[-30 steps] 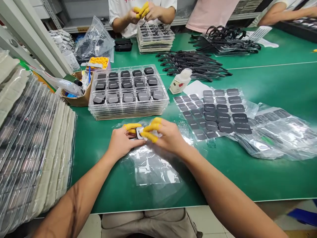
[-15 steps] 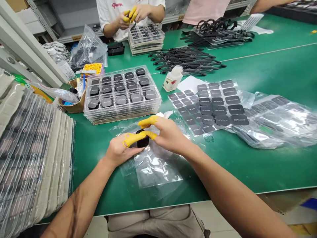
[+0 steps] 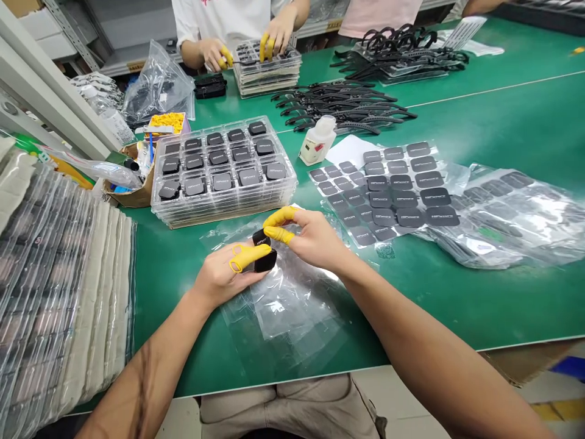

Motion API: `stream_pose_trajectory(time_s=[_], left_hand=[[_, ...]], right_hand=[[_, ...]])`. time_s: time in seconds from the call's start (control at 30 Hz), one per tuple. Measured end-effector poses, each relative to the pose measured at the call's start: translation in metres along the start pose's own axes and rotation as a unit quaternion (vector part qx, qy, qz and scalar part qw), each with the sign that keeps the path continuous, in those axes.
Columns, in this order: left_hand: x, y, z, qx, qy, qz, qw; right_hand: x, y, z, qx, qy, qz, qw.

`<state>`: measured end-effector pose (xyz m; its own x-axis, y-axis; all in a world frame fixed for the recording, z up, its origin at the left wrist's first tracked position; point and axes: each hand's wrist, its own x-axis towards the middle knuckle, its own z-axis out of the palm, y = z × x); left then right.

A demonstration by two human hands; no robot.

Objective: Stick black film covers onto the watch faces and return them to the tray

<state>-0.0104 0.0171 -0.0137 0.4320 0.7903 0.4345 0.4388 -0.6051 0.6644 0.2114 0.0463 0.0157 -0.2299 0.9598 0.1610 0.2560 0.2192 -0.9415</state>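
Observation:
My left hand (image 3: pixel 223 269), with a yellow finger cot on it, is closed round a small black square-cornered case (image 3: pixel 265 261). Yellow cots also cover fingertips of my right hand (image 3: pixel 314 239), which pinches the edge of a dark lettered film sticker (image 3: pixel 261 239) just above the case. Whether the sticker touches the case along its lower edge I cannot tell. Beneath both hands lie clear plastic bags (image 3: pixel 292 311). To the right are sheets of dark lettered stickers (image 3: pixel 402 198). A clear tray (image 3: pixel 223 204) with several similar black cases stands beyond my hands.
A white bottle (image 3: pixel 317 143) stands behind the sticker sheets. Stacked trays (image 3: pixel 59 305) rise at the left, near a cardboard box (image 3: pixel 144 194) of supplies. Across the green table (image 3: pixel 512 116), black straps (image 3: pixel 342 107) lie near a co-worker's hands (image 3: pixel 278 30).
My right hand has lifted slightly, and the lettered sticker now shows raised above the case. My left hand keeps its hold. The co-worker's hands have lowered onto their tray and moved apart.

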Motion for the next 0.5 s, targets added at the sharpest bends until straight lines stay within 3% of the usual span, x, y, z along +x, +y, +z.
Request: stream_pose_trajectory(time_s=[0.27, 0.37, 0.43, 0.5], left_hand=[[0.001, 0.007, -0.001, -0.022, -0.028, -0.037, 0.999], [0.001, 0.007, 0.002, -0.039, -0.035, -0.092, 0.994], [0.001, 0.005, 0.004, -0.056, -0.010, -0.156, 0.986], [0.003, 0.001, 0.007, -0.088, 0.018, -0.215, 0.972]], right_hand=[[0.005, 0.009, 0.013, 0.156, 0.007, 0.051, 0.986], [0.007, 0.008, -0.003, 0.126, 0.074, 0.030, 0.989], [0.008, 0.004, -0.021, 0.089, 0.141, -0.009, 0.986], [0.007, -0.001, -0.032, 0.079, 0.166, -0.008, 0.983]])
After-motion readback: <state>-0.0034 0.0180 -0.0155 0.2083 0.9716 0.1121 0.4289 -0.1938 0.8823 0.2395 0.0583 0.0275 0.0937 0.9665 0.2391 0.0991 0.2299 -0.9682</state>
